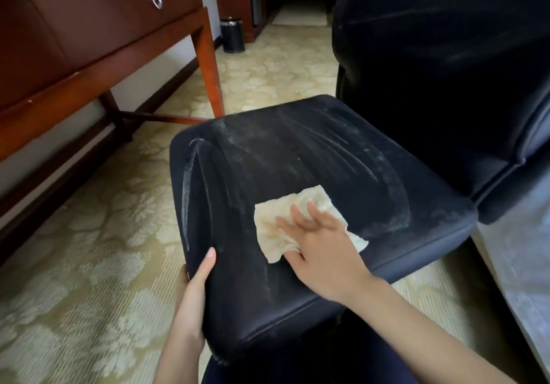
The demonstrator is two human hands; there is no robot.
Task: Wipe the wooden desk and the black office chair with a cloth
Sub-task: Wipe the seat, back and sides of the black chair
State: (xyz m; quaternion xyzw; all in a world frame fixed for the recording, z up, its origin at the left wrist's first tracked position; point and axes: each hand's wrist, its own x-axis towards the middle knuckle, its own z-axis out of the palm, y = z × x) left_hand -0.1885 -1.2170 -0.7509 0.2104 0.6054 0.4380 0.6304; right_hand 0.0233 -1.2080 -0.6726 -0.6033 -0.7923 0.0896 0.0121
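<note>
The black office chair fills the middle and right of the head view; its seat cushion [297,157] is streaked with pale dust and its tall backrest [446,41] rises at the upper right. A cream cloth [276,226] lies flat on the near part of the seat. My right hand [321,243] presses down on the cloth with fingers spread. My left hand [196,282] grips the seat's front left edge, thumb on top. The wooden desk [89,41] with a drawer stands at the upper left.
A desk leg [211,65] and a low crossbar [160,117] stand just beyond the seat's far left corner. A dark round waste bin [232,35] sits on the patterned beige carpet [89,249] further back. A grey surface [523,258] runs along the right edge.
</note>
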